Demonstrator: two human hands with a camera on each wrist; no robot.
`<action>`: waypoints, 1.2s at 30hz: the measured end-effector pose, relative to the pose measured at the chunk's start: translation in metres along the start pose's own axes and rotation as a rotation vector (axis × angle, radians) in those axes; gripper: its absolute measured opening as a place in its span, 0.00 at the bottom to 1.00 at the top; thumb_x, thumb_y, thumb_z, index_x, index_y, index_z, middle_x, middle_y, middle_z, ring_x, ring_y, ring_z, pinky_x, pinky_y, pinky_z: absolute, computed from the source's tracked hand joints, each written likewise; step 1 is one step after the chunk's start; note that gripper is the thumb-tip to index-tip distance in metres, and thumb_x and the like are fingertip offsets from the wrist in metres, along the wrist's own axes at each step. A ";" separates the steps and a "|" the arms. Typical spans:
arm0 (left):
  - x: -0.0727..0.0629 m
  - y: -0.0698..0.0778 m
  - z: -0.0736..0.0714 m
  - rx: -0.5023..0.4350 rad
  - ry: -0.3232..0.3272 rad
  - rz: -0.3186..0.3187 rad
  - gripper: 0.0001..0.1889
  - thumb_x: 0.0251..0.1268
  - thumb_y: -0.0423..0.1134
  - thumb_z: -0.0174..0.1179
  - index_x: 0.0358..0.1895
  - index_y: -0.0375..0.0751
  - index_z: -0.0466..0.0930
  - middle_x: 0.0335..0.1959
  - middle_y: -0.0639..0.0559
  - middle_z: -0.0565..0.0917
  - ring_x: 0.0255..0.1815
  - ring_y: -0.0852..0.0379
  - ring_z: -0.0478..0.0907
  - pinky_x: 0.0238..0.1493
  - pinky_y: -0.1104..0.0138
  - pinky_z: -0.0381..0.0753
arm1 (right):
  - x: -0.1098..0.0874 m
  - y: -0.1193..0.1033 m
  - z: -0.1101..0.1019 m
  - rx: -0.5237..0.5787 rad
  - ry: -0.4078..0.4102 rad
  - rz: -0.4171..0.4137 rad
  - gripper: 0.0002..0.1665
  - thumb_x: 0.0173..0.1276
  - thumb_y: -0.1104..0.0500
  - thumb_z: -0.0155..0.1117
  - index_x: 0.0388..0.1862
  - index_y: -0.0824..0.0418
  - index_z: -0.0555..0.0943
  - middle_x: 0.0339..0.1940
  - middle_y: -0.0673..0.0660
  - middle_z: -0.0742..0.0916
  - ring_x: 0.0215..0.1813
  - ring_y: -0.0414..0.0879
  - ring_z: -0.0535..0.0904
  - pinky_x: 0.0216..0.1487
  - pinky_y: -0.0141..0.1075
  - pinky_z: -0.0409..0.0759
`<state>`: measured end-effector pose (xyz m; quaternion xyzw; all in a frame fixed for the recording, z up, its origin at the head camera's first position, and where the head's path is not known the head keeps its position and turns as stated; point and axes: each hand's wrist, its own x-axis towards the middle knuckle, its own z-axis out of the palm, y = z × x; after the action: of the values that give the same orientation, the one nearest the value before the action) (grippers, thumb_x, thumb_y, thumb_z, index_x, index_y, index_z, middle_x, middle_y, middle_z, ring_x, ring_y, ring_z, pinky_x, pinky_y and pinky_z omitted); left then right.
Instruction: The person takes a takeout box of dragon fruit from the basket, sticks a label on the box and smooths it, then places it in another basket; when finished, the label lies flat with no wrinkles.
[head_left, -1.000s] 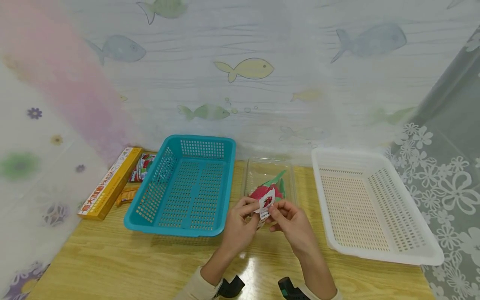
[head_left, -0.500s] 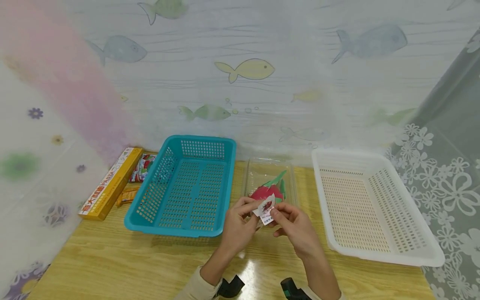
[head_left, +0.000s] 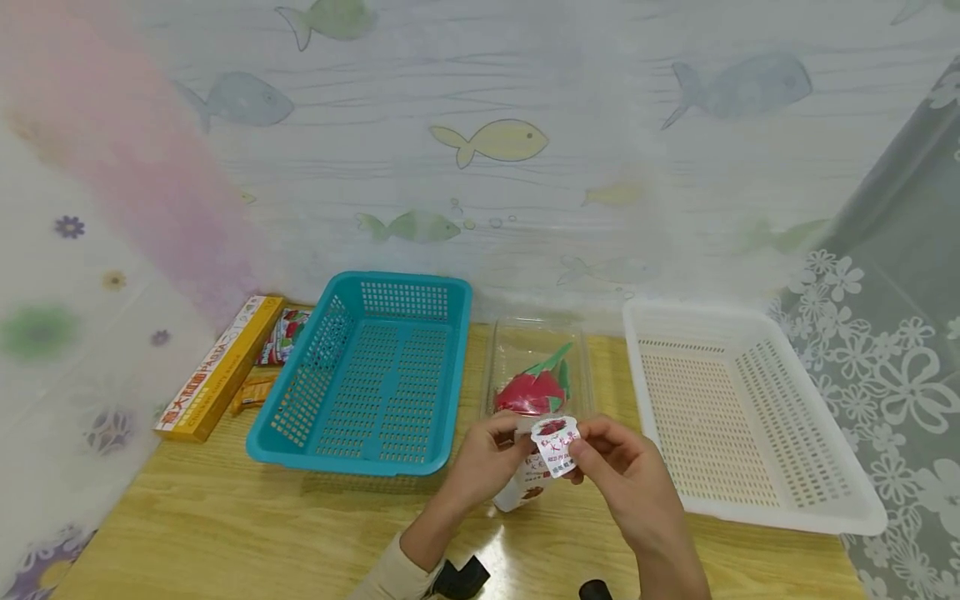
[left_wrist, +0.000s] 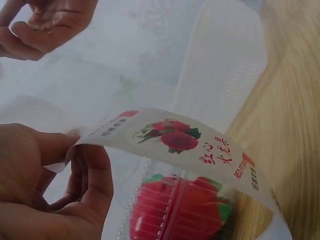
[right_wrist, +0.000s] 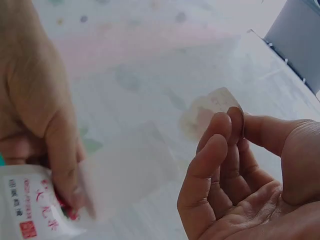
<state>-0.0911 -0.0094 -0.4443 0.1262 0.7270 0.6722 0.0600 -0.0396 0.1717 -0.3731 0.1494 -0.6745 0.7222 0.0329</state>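
Observation:
My left hand [head_left: 480,462] pinches a strip of printed stickers [head_left: 517,493] that bends down toward the table. In the left wrist view the strip [left_wrist: 172,142] curves away from my fingers, showing a dragon fruit picture and red lettering. Between thumb and fingers my right hand [head_left: 633,483] pinches a single sticker [head_left: 555,448], which overlaps the strip in the head view. The right wrist view has this sticker [right_wrist: 202,117] apart from the strip. Just beyond both hands a clear plastic box [head_left: 517,332] holds a red dragon fruit [head_left: 531,393] with green tips.
A blue-green basket [head_left: 390,379] stands left of the box, and a white basket [head_left: 705,417] stands on the right. At the far left lie a yellow pasta box [head_left: 217,371], a colourful packet [head_left: 283,336] and an orange packet [head_left: 253,392]. A fish-patterned sheet [head_left: 487,208] hangs behind.
My right hand has moved right and toward me with the sticker, which has come off the strip. More of the strip shows below my left hand, and the dragon fruit is less covered.

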 end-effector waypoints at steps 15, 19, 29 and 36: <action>-0.003 -0.047 0.038 -0.188 -0.319 -0.379 0.13 0.67 0.29 0.66 0.53 0.31 0.83 0.39 0.43 0.89 0.37 0.57 0.85 0.38 0.65 0.87 | 0.003 -0.001 0.003 -0.009 0.047 -0.044 0.15 0.73 0.74 0.57 0.41 0.56 0.83 0.32 0.44 0.85 0.33 0.36 0.81 0.38 0.29 0.82; -0.003 -0.055 0.038 0.004 -0.317 -0.327 0.10 0.67 0.33 0.67 0.49 0.38 0.83 0.32 0.49 0.88 0.30 0.59 0.83 0.31 0.68 0.84 | 0.003 0.000 0.003 -0.024 0.057 -0.021 0.13 0.74 0.73 0.57 0.40 0.57 0.82 0.31 0.45 0.85 0.33 0.37 0.82 0.37 0.29 0.82; 0.000 -0.045 0.021 0.364 -0.264 -0.173 0.15 0.65 0.45 0.70 0.46 0.41 0.78 0.24 0.61 0.78 0.24 0.67 0.71 0.25 0.73 0.70 | 0.005 0.000 0.005 -0.026 0.077 0.022 0.10 0.74 0.71 0.58 0.40 0.58 0.81 0.32 0.46 0.85 0.33 0.38 0.82 0.37 0.29 0.83; -0.001 -0.028 0.011 0.396 -0.293 -0.179 0.12 0.65 0.49 0.70 0.41 0.48 0.80 0.24 0.61 0.77 0.24 0.67 0.70 0.25 0.73 0.69 | 0.005 0.002 0.006 -0.027 0.096 0.035 0.10 0.74 0.71 0.59 0.41 0.57 0.82 0.31 0.47 0.85 0.32 0.39 0.83 0.38 0.30 0.83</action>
<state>-0.0899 -0.0006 -0.4729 0.1664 0.8362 0.4835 0.1980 -0.0434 0.1649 -0.3731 0.1023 -0.6845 0.7198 0.0543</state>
